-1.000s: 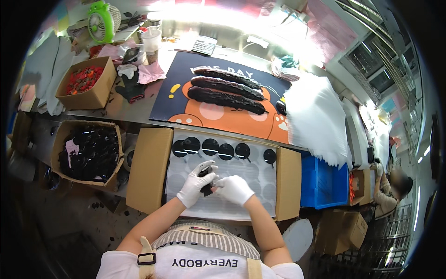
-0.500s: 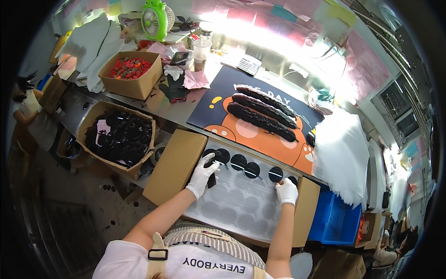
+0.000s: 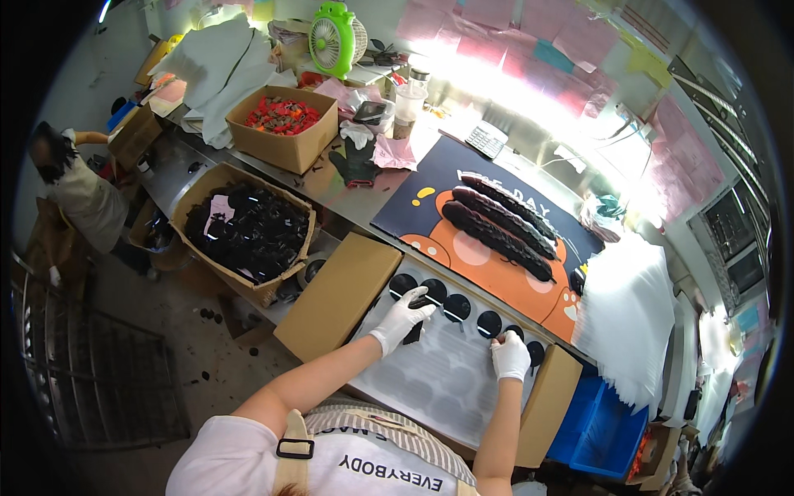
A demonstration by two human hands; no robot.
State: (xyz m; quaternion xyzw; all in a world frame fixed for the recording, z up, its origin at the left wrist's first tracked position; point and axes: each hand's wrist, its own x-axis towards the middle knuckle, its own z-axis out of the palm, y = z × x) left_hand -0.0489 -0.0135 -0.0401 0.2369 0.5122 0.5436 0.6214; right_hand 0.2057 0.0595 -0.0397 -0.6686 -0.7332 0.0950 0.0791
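As left fingers (image 3: 420, 312) clasp pieces (image 3: 413, 334), right (image 3: 501, 348) pinch disc (image 3: 514, 332)

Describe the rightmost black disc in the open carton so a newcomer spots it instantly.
Find the open carton at the person's hands. A row of black discs runs along its far side. The rightmost disc is the only one right of the gloved right hand, nearest the carton's right flap.
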